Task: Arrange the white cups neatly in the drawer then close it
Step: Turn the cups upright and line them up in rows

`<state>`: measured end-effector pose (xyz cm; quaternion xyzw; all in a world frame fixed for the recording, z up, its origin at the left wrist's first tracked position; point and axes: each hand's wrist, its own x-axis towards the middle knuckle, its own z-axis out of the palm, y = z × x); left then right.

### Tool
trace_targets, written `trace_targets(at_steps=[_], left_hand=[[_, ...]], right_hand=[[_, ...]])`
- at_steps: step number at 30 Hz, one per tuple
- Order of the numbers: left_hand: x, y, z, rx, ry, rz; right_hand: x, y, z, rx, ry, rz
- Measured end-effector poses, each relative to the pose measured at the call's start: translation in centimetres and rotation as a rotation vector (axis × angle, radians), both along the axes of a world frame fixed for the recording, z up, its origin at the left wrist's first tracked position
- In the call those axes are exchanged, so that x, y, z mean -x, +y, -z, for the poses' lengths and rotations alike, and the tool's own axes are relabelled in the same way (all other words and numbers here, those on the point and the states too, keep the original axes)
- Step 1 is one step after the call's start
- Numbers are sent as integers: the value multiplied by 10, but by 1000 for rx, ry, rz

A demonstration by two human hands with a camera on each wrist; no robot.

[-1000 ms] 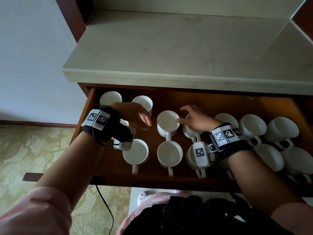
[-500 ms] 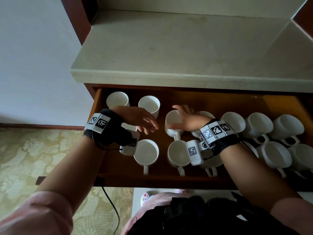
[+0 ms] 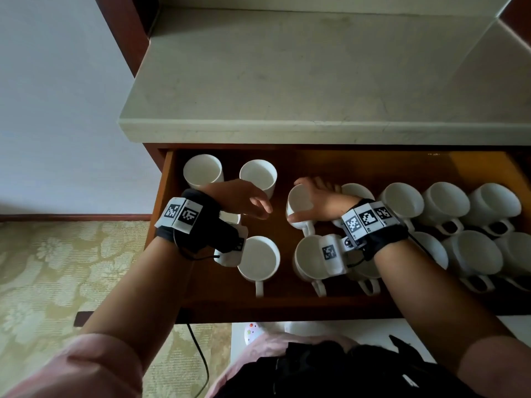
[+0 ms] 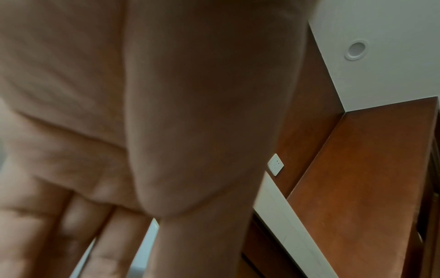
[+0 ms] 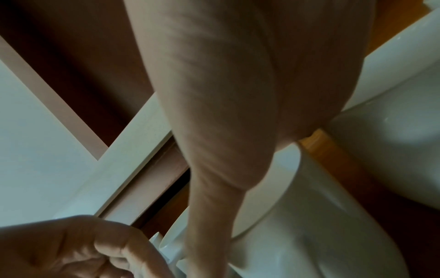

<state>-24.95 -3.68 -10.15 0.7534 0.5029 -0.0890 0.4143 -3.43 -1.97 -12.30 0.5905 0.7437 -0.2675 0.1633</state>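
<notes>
Right hand point(image 3: 319, 201) grips tilted cup point(image 3: 298, 206); left hand point(image 3: 244, 198) beside.

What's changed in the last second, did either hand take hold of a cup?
Yes. The right hand moved over the middle back-row cup and now grips its rim, tilting it. The left hand stayed open above the drawer, holding nothing. The other cups have not moved.

White cups point(image 3: 403, 203) stand upright in two rows inside the open wooden drawer point(image 3: 161, 208).

Pale stone countertop point(image 3: 316, 81) above; patterned carpet point(image 3: 57, 282) left; wall socket point(image 4: 275, 164).
</notes>
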Motion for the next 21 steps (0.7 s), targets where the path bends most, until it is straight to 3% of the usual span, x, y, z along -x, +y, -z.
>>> trace_targets(at_steps=[21], left_hand=[[8,2,5,140,-36,-8]], right_hand=[[-2,-1,1,-14,-31,-51]])
